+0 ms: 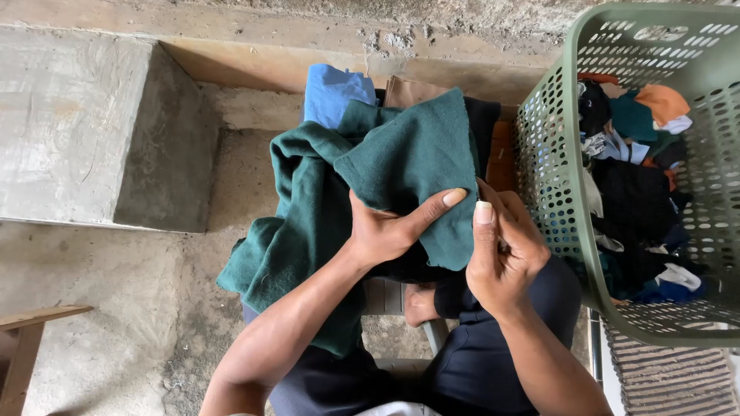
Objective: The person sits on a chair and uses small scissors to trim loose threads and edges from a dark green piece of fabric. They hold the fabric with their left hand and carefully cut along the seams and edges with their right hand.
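Item, in hand: one dark green cloth [401, 166], thick and fleecy, draped over my lap and hanging down past my left forearm.

My left hand [389, 231]: closed on a folded corner of the green cloth, thumb stretched flat along its lower edge, fingers tucked under the fabric.

My right hand [505, 250]: just right of the left, nearly touching it, fingers curled in and thumb upright, pinching the same edge of the cloth.

State of the work, as I judge it: one corner is turned over toward me; the bulk of the cloth to the left of my hands hangs loose and crumpled, so the folding looks barely begun.

Item, beyond my hands: a blue garment [335, 92] and a brown one [412, 91], partly covered by the green cloth, with something black [484, 115] beside them. I cannot tell what they lie on.

Item, right of my right hand: a green perforated laundry basket [551, 154], close by, holding a jumble of dark, orange, white and teal clothes [636, 185].

Item, under the basket: a striped mat [671, 377].

Item, far left of my left hand: a concrete step [77, 123] and bare concrete floor [100, 300]; a wooden edge [31, 331] at the lower left.

Obstructions: the basket's wall crowds my right elbow side; the hanging cloth hides my lap.
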